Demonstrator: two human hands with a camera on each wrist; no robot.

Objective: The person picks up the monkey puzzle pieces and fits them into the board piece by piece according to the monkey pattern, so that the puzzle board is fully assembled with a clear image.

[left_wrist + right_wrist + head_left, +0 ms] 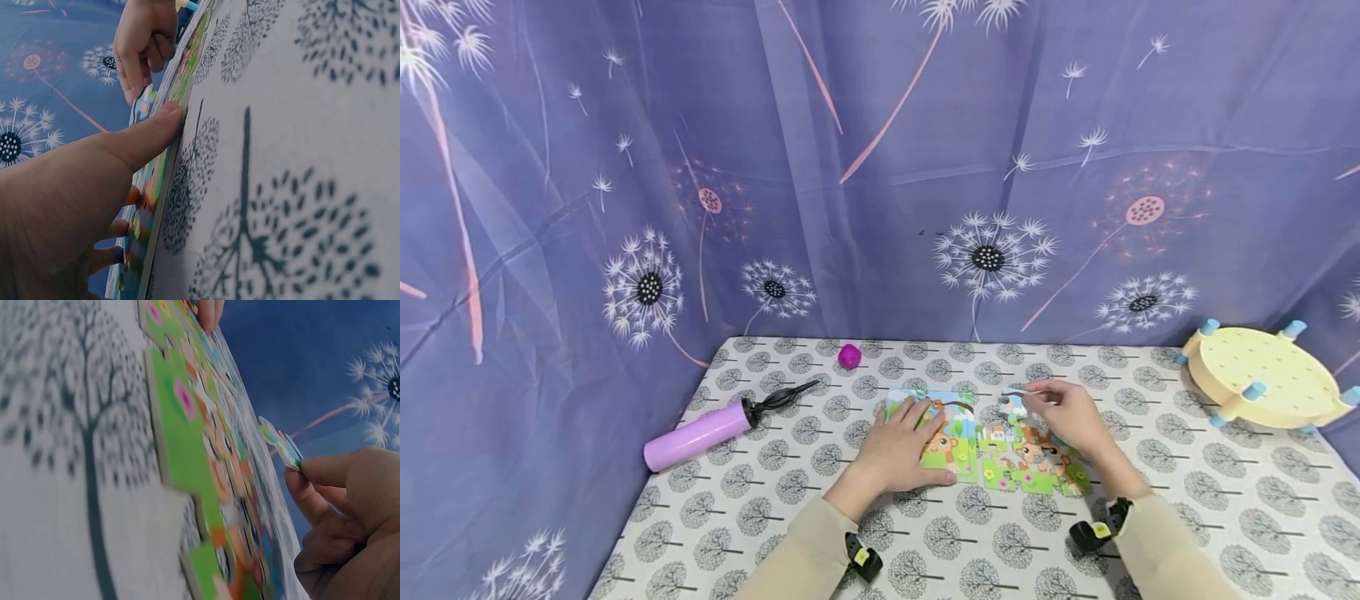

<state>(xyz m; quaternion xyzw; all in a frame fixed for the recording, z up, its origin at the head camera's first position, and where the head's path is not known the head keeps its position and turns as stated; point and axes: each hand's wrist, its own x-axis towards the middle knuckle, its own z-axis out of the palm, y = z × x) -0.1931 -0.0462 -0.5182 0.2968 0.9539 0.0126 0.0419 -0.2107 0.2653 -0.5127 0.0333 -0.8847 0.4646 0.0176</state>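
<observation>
My left hand [901, 450] lies with fingers spread on a colourful picture board [961, 457] showing a cartoon animal, its thumb along the near edge. To the right of the board, several jigsaw pieces [1037, 479] lie partly joined, with green, pink-flower and orange animal parts. Above them my right hand [1067, 412] pinches a single puzzle piece [282, 442] between thumb and forefinger. That piece is mostly light blue with some green, and in the right wrist view it is held off the tabletop. The other fingers of the right hand are curled under.
A purple hand pump [700, 435] with a black nozzle lies at the left. A small magenta object [849, 357] sits near the back edge. At the far right stands a pale yellow oval item [1262, 375] with blue-tipped legs. The tree-patterned cloth [820, 525] covers the table.
</observation>
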